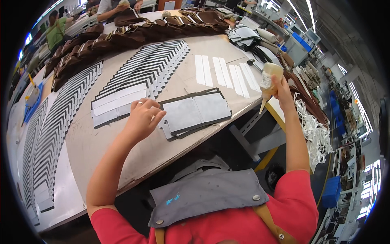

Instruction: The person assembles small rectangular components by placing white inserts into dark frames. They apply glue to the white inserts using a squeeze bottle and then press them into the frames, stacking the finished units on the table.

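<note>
Raised over the table's right edge, my right hand (pixel 283 94) is wrapped round a translucent squeeze bottle (pixel 266 84) with whitish residue on it; its nozzle points down. My left hand (pixel 142 120) is over the table with fingers apart and slightly bent, a ring on one. Its fingertips are at the right end of a white strip (pixel 122 99), which lies on a grey panel with dark edges (pixel 107 118). I cannot tell if they touch it. Right of that hand lies a small stack of grey, dark-edged panels (pixel 195 112).
Overlapping rows of dark-edged panels (pixel 146 65) fan across the table (pixel 93 150). Several white strips (pixel 221 73) lie at the right. Brown pieces (pixel 162 30) are heaped along the back. White cords (pixel 315 138) hang beyond my right arm. Other people (pixel 59 32) are at the far left.
</note>
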{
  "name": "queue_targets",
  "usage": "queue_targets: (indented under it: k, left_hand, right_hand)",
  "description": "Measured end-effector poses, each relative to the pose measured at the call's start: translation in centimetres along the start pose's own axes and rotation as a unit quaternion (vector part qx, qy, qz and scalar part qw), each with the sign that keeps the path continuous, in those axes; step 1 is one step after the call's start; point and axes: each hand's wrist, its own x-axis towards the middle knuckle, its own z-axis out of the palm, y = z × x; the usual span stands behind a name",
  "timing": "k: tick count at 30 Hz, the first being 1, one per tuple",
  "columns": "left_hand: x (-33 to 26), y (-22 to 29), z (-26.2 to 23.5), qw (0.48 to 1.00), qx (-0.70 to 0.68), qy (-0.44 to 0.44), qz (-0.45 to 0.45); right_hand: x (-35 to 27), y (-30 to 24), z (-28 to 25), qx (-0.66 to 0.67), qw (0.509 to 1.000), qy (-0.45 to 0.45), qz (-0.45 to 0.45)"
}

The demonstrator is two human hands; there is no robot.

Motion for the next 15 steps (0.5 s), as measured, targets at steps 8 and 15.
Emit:
queue_targets:
  k: [8,15]
  left_hand:
    - [-0.9,-2.2,-2.2,0.999,0.019,-0.009,-0.026]
    - [-2.2,-4.1,-6.0,0.998,0.035,0.023,-0.042]
  right_hand:
    - [1.9,-1.5,4.1,-0.371,0.919,-0.043,-0.127]
    - [7.3,2.1,5.3,-0.733,0.643,-0.144,-0.17]
